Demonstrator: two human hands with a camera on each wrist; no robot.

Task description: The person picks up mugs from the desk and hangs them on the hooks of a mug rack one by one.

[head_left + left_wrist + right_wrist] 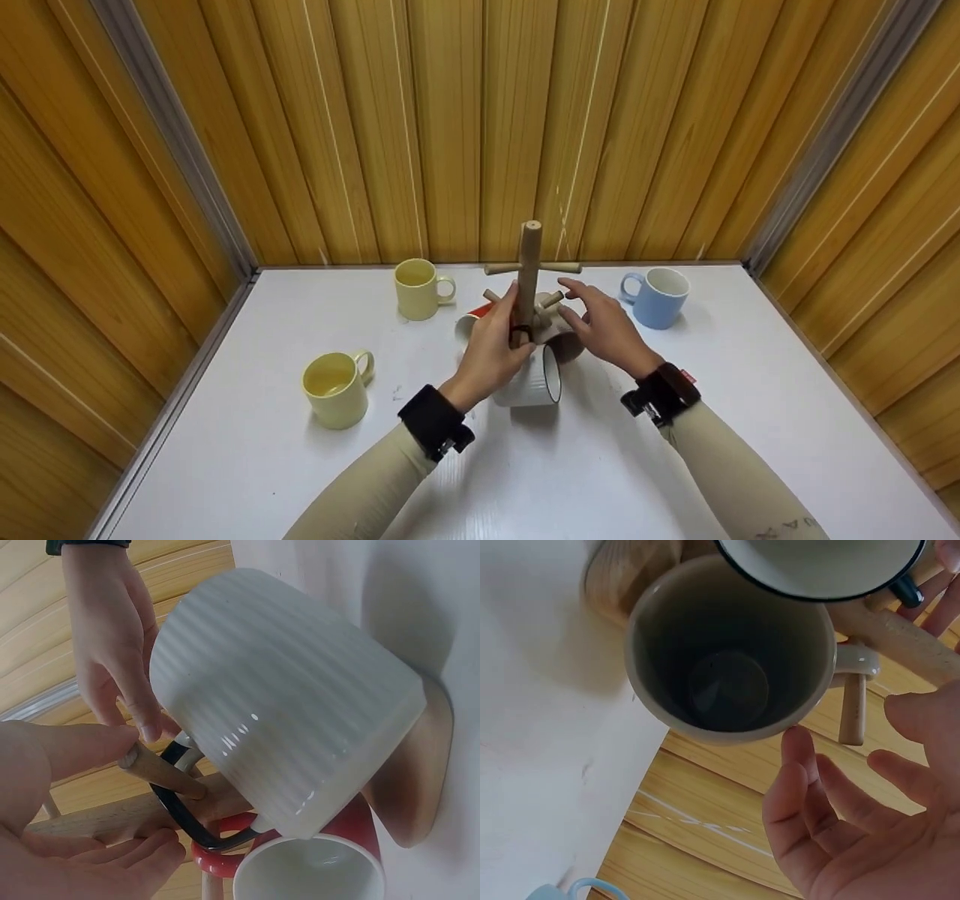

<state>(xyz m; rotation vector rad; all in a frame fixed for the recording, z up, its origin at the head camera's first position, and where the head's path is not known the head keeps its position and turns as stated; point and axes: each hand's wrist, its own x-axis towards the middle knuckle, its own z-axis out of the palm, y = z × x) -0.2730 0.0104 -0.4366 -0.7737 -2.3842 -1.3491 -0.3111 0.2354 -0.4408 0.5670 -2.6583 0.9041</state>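
A wooden mug tree (530,251) stands upright on the table, its upper pegs bare. My left hand (491,352) holds its post, the thumb against a lower peg's end in the left wrist view. From that peg a ribbed white mug (277,690) with a black handle hangs tilted. A red mug (360,829) with a white inside hangs on the left side. On the right, a beige mug (649,667) hangs by its handle from another peg. My right hand (607,326) is beside it, fingers loosely bent, one fingertip at the rim.
Two yellow mugs stand on the left, one yellow mug (416,292) farther back and another yellow mug (337,397) nearer. A blue mug (660,300) stands at the back right. Wood-patterned panels (450,135) surround the white table (262,450).
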